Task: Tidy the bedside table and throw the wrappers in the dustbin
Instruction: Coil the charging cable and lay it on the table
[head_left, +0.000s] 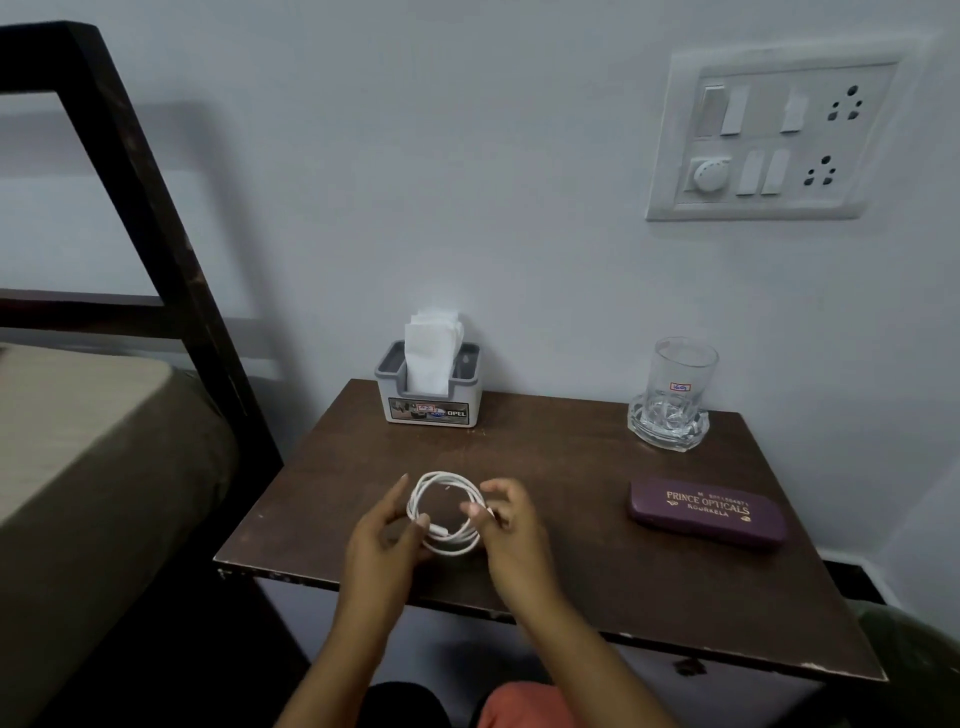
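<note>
Dark bedside surface beside bed | left hand and right hand each pinch coiled cable at front middle | no wrappers seen | risk: a slack grip would likely let the springy coil unwind across the surface

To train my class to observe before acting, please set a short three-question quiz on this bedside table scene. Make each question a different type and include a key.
1. True or false: the glass stands on a clear dish.
2. What do the left hand and right hand hold between them? A) a tissue B) the coiled white cable C) a wrapper
3. Fill in: the purple case lies to the ___ of both hands, by the person's own sides.
Key: 1 true; 2 B; 3 right.
</note>
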